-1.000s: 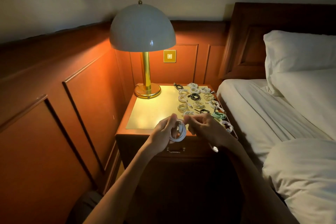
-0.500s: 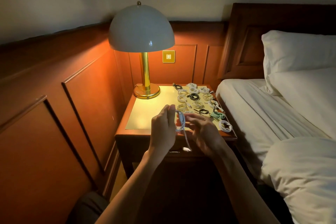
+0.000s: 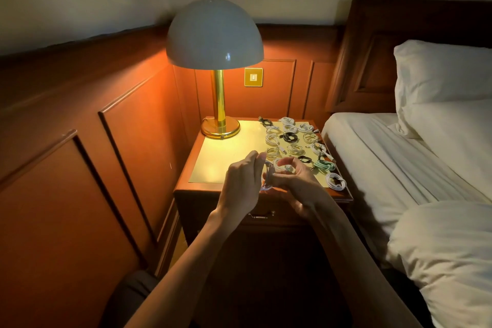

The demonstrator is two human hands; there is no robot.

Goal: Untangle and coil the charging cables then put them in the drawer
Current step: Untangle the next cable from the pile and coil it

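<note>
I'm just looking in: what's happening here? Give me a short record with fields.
setting: wooden nightstand beside a bed, lit by a domed lamp
left hand: holds a white cable as a small coil
right hand: fingers on the same coil
on the nightstand: many coiled cables, mostly white, some black, one green cable
drawer: closed, handle visible below the hands

White, black, mint-green cables (image 3: 292,141); brass lamp (image 3: 219,104)
</note>
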